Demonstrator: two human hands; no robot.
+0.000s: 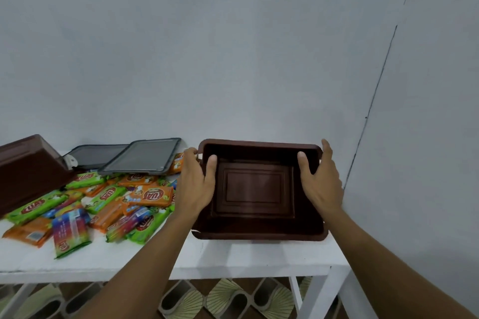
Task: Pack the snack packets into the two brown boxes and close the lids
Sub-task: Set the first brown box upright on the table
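Our fingers [190, 154] on the left hand [197, 186] curl round the outside of one short wall of the brown box [259, 235], with the thumb hooked over the rim to the inside. The right hand [322, 186] grips the opposite short wall the same way, thumb inside and the other fingers wrapped outside. So both hands are clamped on the box, which sits between them with its mouth turned up toward us. Between our two thumbs we see its bare floor with a raised rectangular panel and nothing lying in it. We cannot tell whether the box rests on the white table [259, 256] or is held just off it.

Just beyond the knuckles of our left hand the snack packets [103, 202] lie in a loose heap on the table, green, orange and rainbow-coloured wrappers overlapping one another. Behind the heap, past our left fingertips, two grey-framed lids [141, 156] lean side by side at the foot of the wall [233, 46]. Far out from the left hand, at the picture's edge, the second brown box [28, 171] stands tilted, its lower edge over some packets.
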